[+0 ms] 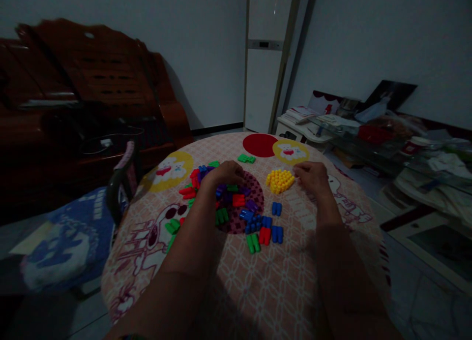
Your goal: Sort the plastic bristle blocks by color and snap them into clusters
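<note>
My left hand [227, 172] is over the mixed pile of small plastic building blocks, its fingers curled downward. Whatever those fingertips hold, if anything, is hidden. Purple blocks [252, 205] and a red block [238, 200] lie just below and beside it. At the right, my right hand [313, 176] has thumb and fingers pinched together beside a tight cluster of yellow blocks [280, 181]. What sits in that pinch is too small and dark to make out. Several blue blocks [277, 233], another red block [264, 235] and a green block [253, 243] lie nearer to me.
A patterned cloth covers the round table [280, 291]. Near its far side lie green blocks [246, 158]. A chair [125, 177] stands against the left edge. Beyond are a wooden sofa [106, 79], a white cabinet-like appliance [266, 79] and a cluttered glass-topped stand [339, 136].
</note>
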`<state>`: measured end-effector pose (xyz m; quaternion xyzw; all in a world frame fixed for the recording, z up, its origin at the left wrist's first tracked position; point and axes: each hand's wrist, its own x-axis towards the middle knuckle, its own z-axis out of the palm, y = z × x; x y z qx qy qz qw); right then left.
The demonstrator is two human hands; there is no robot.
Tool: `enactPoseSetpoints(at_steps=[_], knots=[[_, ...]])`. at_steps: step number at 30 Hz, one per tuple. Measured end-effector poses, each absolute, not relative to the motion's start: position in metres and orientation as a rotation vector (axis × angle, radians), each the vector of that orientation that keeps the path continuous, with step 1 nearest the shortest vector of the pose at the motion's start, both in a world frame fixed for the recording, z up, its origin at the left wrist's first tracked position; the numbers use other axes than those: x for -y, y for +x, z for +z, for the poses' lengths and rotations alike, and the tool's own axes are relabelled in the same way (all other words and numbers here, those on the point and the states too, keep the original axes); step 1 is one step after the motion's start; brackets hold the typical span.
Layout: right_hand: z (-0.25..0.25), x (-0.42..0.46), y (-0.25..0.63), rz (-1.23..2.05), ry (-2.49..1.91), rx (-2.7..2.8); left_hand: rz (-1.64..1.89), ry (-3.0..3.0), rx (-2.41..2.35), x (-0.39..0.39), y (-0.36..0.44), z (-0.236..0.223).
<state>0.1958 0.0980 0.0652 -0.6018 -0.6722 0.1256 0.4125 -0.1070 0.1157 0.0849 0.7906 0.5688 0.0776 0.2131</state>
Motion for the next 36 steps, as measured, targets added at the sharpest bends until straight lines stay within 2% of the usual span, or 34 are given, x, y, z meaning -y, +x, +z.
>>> enactPoseSetpoints(at_steps=[3,7,11,16,22,26,34,36], knots=[[0.065,-0.084,0.142,0.471,-1.296,2.007,0.337,2.206,-1.722,-0.12,-0.109,0.081],[0.045,-0.06,0.075,0.442,-1.035,2.507,0.458,2.198,-1.749,-0.126,-0.116,0.074],[0.032,-0.044,0.052,0.223,-1.101,2.743,0.483,2.237,-1.736,-0.129,-0.11,0.069],[0.037,-0.046,0.057,0.175,-1.188,2.775,0.492,2.277,-1.708,-0.129,-0.103,0.069],[0.032,-0.048,0.052,0.164,-1.206,2.686,0.574,2.251,-1.718,-0.13,-0.105,0.071],[0.032,-0.051,0.054,0.273,-1.231,2.525,0.604,2.241,-1.714,-0.129,-0.103,0.073],[0.062,-0.086,0.124,0.703,-1.274,1.58,0.675,2.108,-1.759,-0.126,-0.115,0.078],[0.067,-0.093,0.158,0.678,-1.384,1.349,0.692,2.08,-1.76,-0.126,-0.118,0.077]])
